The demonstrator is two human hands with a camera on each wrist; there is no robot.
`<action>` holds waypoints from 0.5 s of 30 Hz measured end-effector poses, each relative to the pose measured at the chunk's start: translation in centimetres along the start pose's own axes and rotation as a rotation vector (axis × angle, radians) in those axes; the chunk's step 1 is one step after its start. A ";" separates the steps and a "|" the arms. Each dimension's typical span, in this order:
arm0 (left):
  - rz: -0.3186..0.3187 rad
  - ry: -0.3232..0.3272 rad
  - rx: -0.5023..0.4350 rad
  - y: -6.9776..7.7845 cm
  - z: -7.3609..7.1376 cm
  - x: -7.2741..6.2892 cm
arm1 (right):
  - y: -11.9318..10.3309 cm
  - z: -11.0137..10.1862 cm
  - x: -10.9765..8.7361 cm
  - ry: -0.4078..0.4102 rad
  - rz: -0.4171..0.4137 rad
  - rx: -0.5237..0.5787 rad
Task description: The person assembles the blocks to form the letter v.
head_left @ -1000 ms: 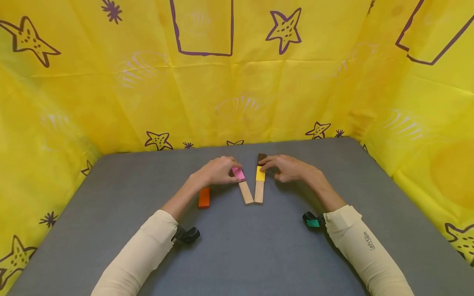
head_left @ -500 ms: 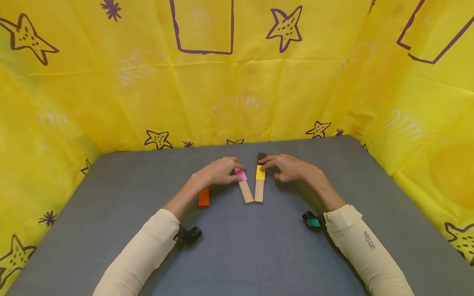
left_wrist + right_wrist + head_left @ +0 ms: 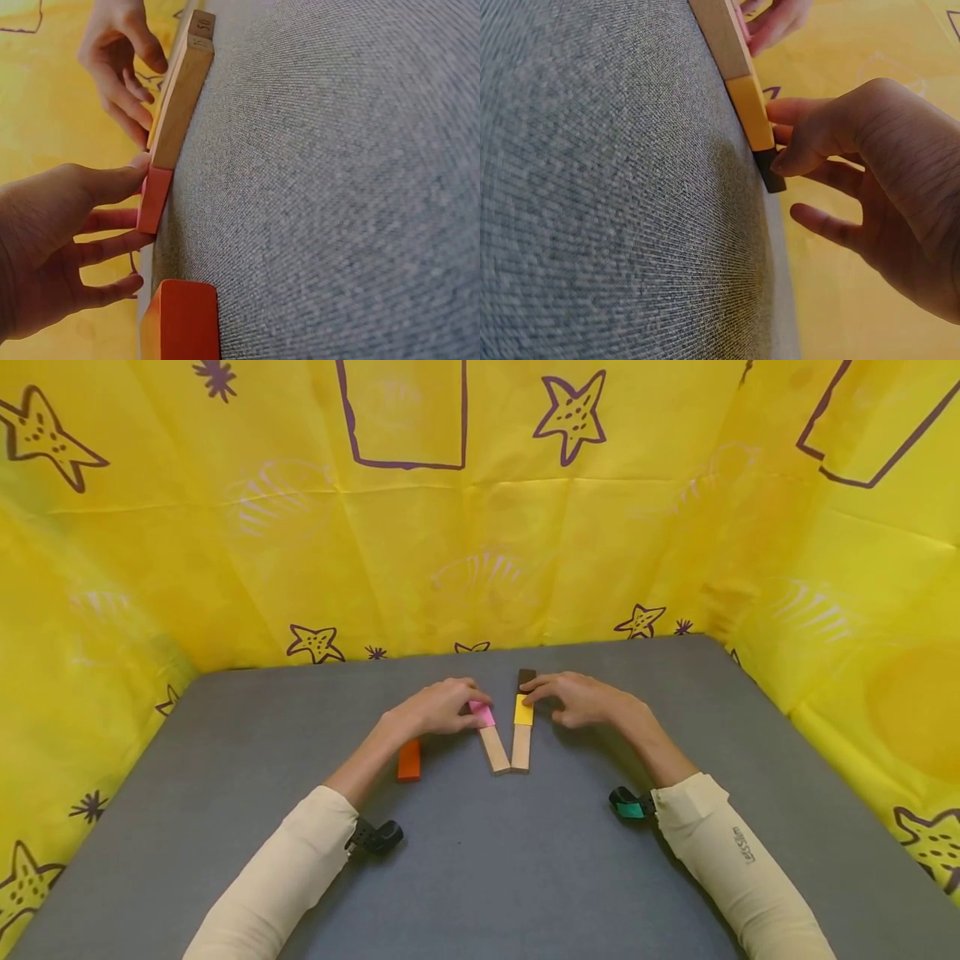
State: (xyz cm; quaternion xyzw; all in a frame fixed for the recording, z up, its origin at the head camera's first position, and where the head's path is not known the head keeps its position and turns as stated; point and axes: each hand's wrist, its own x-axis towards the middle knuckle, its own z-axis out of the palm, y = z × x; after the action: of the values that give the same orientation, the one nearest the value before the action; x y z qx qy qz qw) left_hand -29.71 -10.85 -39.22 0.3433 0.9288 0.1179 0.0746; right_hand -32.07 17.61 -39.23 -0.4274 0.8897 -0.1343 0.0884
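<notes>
In the head view my left hand [image 3: 438,706] pinches a pink wooden block [image 3: 482,713] between thumb and fingers. The pink block lies end to end with a plain wooden block [image 3: 495,752]. My right hand [image 3: 581,700] holds a dark brown block [image 3: 527,680] by its near end, thumb and forefinger right at the seam with a yellow block [image 3: 523,710]. A second plain block [image 3: 521,749] continues that row towards me. At their near ends the two plain blocks meet, so the rows form a narrow V. Number marks show on a plain block's end [image 3: 201,34] in the left wrist view.
An orange block [image 3: 408,762] lies apart on the grey tabletop [image 3: 480,860], left of the rows and close to my left wrist. Yellow patterned cloth [image 3: 405,552] hangs behind the table and along both sides.
The pink block has shifted slightly right under my left hand and now lines up more closely with its plain block. My right hand stays at the dark brown block.
</notes>
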 end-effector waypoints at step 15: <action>0.004 0.017 -0.013 -0.3 0.3 -0.2 | 0.0 0.0 0.2 -0.017 0.020 -0.004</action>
State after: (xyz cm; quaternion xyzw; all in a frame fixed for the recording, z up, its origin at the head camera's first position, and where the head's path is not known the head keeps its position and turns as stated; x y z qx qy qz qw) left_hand -29.63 -11.16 -39.55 0.3439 0.9279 0.1267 0.0689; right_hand -32.18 17.49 -39.25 -0.4197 0.8934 -0.1281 0.0965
